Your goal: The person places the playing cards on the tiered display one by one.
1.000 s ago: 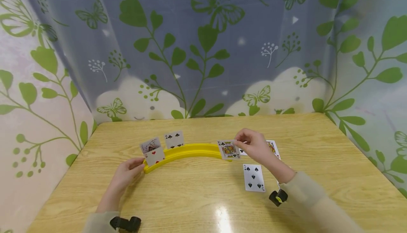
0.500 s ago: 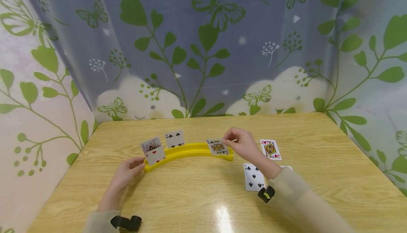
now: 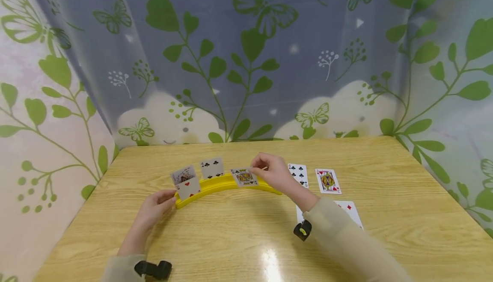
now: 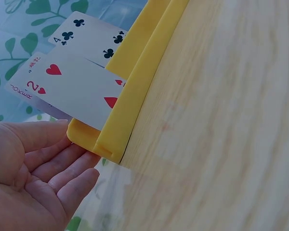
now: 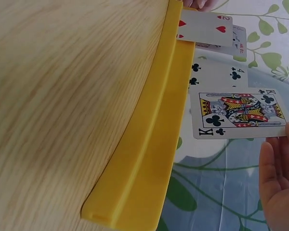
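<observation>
Smooth plastic rack [image 5: 135,163], glossy wood table [image 3: 215,239], paper cards [image 5: 241,114]

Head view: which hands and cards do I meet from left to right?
Left hand → two of hearts → four of clubs → king of clubs → right hand → six of clubs → face card of hearts → partly covered diamonds card.

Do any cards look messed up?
On the left of the curved yellow plastic rack, the white two-of-hearts card covers part of the white joker card, so they look bunched up. I see nothing spilled or torn.
</observation>
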Demonstrator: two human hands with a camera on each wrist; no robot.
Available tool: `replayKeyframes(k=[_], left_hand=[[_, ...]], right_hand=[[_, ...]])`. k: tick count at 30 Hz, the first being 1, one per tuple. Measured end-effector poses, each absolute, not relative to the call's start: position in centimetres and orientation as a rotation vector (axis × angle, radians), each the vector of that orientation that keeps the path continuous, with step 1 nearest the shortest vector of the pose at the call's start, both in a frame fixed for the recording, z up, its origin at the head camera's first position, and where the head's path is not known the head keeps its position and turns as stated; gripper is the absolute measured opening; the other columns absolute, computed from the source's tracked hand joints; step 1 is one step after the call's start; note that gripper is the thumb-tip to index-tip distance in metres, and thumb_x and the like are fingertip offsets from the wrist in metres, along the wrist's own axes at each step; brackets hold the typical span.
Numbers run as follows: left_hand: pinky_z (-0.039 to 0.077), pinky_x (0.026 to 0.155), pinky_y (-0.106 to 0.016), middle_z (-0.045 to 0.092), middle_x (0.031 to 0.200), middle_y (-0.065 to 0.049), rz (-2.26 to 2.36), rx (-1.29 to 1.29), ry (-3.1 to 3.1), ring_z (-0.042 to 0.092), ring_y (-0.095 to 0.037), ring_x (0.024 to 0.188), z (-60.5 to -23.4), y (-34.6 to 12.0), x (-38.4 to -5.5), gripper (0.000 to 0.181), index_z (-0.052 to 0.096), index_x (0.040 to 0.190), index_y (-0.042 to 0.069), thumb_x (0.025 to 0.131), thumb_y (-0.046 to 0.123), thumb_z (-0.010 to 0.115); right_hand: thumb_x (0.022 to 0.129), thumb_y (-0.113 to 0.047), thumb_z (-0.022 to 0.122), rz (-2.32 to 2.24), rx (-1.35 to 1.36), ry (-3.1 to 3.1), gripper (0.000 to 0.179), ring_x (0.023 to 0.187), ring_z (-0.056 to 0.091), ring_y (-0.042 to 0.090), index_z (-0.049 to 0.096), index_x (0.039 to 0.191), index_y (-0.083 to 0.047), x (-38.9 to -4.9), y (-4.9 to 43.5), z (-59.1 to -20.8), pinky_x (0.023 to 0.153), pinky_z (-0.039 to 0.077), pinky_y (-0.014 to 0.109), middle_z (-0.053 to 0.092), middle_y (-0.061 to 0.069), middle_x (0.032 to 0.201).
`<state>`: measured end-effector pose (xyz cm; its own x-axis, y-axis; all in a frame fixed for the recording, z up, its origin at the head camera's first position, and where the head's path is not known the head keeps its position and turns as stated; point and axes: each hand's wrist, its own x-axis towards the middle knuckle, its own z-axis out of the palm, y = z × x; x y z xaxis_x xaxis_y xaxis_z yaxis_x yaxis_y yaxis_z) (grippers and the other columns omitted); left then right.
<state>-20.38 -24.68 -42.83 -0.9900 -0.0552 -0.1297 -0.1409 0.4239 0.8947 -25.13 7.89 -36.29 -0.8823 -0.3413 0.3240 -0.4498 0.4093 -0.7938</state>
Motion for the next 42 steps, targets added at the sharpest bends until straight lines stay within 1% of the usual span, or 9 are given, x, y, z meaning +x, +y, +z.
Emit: replayKeyframes(k=[12,25,33,42], left_hand=[[0.041,0.086,-0.035,0.050,0.119,-0.024,1.650,-0.155,2.600,0.047,-0.030,0.108,-42.9,-24.8,-20.4,0.037,0.047,0.121,-0.008,0.090,0.012,0.051],[0.040,0.088,-0.039,0.050,0.119,-0.025,1.646,-0.148,2.605,0.047,-0.032,0.108,-42.9,-24.7,-20.4,0.036,0.047,0.121,-0.008,0.090,0.010,0.050],[0.040,0.087,-0.040,0.050,0.118,-0.024,1.644,-0.153,2.602,0.047,-0.031,0.107,-43.0,-24.7,-20.4,0.037,0.048,0.120,-0.007,0.090,0.012,0.051],[0.039,0.089,-0.040,0.049,0.120,-0.023,1.643,-0.168,2.595,0.047,-0.030,0.108,-43.0,-24.9,-20.4,0.037,0.047,0.121,-0.006,0.090,0.015,0.051]], right_hand=[[0.083,-0.008,0.062,1.527,0.833,-2.552,0.004,0.071,0.055,0.012,0.061,0.080,-0.004,-26.0,4.5,-36.6,0.063,0.046,0.024,0.059,0.001,0.077],[0.082,-0.004,0.061,1.497,0.912,-2.563,0.004,0.069,0.054,0.011,0.063,0.078,-0.004,-26.6,2.0,-36.6,0.062,0.046,0.021,0.060,0.001,0.076],[0.081,0.001,0.060,1.507,0.908,-2.570,0.008,0.070,0.055,0.011,0.063,0.075,-0.004,-27.1,1.5,-37.2,0.063,0.047,0.021,0.060,0.001,0.074],[0.082,0.000,0.060,1.483,0.892,-2.592,0.008,0.072,0.056,0.012,0.063,0.075,-0.004,-27.4,1.3,-37.8,0.065,0.047,0.021,0.060,0.001,0.075]])
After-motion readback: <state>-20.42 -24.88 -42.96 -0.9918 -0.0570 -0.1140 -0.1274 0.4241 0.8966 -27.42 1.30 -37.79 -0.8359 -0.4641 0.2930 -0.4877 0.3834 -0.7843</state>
